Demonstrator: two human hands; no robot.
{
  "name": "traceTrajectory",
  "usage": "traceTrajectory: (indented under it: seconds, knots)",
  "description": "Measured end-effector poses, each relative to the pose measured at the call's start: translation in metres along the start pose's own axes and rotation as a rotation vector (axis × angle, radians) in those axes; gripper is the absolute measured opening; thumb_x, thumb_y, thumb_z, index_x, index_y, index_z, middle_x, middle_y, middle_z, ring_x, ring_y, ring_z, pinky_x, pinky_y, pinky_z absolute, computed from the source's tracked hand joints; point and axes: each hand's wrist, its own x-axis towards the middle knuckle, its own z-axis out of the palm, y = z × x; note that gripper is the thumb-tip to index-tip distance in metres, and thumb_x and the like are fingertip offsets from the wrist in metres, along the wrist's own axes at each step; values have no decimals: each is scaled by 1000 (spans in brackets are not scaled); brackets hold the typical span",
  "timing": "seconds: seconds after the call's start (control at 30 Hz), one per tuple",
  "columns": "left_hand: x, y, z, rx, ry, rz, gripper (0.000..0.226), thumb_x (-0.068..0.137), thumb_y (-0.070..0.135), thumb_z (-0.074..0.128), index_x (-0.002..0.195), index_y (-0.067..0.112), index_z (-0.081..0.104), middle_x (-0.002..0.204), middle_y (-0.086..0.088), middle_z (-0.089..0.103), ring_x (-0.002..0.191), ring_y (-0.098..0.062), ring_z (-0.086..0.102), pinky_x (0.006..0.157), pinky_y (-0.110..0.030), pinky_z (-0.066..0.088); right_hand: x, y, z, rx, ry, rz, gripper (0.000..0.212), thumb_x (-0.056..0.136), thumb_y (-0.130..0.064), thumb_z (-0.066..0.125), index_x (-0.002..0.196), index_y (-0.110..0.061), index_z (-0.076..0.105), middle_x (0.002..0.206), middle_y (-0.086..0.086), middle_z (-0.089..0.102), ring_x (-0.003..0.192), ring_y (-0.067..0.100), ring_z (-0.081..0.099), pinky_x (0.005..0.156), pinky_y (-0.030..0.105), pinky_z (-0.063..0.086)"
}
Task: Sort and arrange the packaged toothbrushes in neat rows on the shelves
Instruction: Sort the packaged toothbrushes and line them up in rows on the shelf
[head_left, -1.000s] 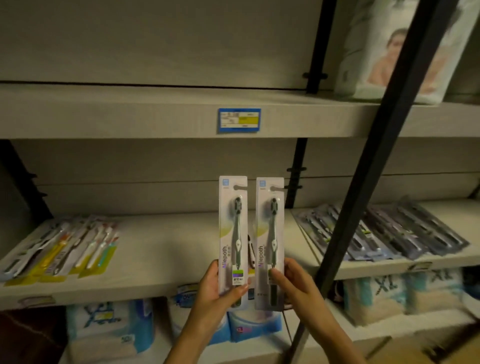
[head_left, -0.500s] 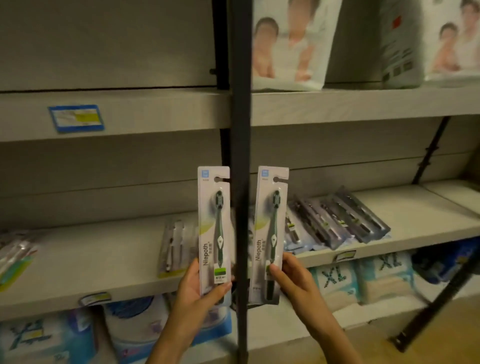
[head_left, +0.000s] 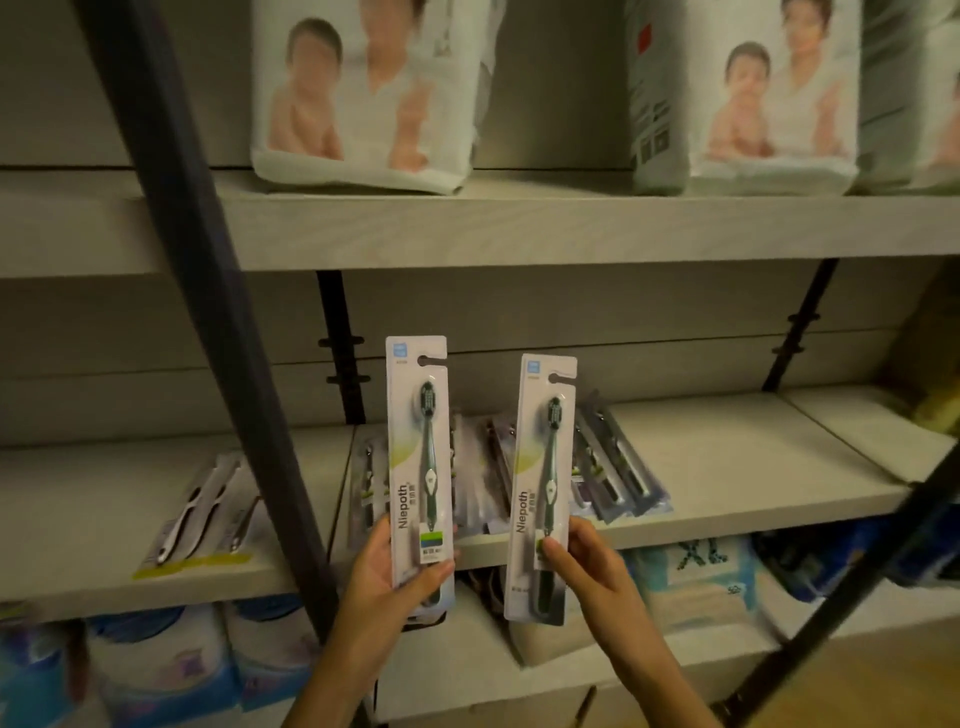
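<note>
A person's left hand (head_left: 387, 571) grips the lower end of a white Niepoth toothbrush pack (head_left: 418, 457), holding it upright with the thumb across its front. Just right of it, the right hand (head_left: 587, 566) pinches a second Niepoth pack (head_left: 540, 483), which tilts slightly rightward. The two packs are apart. Behind both hands, grey toothbrush packs (head_left: 618, 467) lie flat on the middle shelf (head_left: 753, 467). Above the hands, diaper bags (head_left: 363, 93) stand on the upper shelf (head_left: 519, 228). A dark slanted post (head_left: 249, 364) crosses left of the left hand.
</note>
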Motion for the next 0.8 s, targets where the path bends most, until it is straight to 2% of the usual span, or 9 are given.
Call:
traceTrajectory:
  seconds: [0.07,0.17,0.33,0.47,0.6,0.67,0.8]
  knots:
    - [12,-2,16,-3,-42,-15,51,78,-11,62,111,25,50,102,10,64,77,9,66,60,-10,53,6,2,-15,15,30,12,22,91,-17,54,112,-15,60,112,-5,68,107,7,62,82,19,53]
    - [28,-5,48,17,-101,-8,51,78,-11,62,113,25,51,103,11,67,82,5,67,62,-11,52,14,-1,-43,20,50,20,24,91,-17,54,114,-14,60,112,-3,68,105,7,63,89,22,52]
    - [48,-7,101,21,-156,-6,48,78,-11,62,112,21,54,96,14,73,88,0,67,67,-12,52,29,-9,-94,60,108,18,19,91,-13,53,108,-13,61,105,-4,71,98,7,66,81,20,54]
    - [64,-15,140,23,-120,-16,51,79,-7,64,118,22,52,107,8,70,96,-8,67,72,-17,55,45,-10,-140,14,84,28,17,92,-14,52,106,-13,61,103,-4,71,94,5,66,73,13,53]
    - [75,-27,180,27,-12,-33,49,77,-5,67,111,27,54,101,11,70,90,-4,67,69,-18,55,66,-12,-196,-48,19,62,17,92,-17,51,106,-12,60,100,0,71,93,11,68,71,21,56]
    - [78,-33,197,16,38,-46,50,76,-4,68,116,24,54,105,7,69,95,-8,66,68,-18,55,80,-12,-222,-97,11,62,18,91,-19,52,107,-13,59,100,0,70,92,11,68,71,24,56]
    - [77,-39,214,8,110,-98,53,77,-1,69,118,28,51,107,8,66,98,-10,63,75,-28,55,111,2,-254,-213,48,105,23,90,-26,53,111,-16,55,101,4,68,88,15,68,73,30,57]
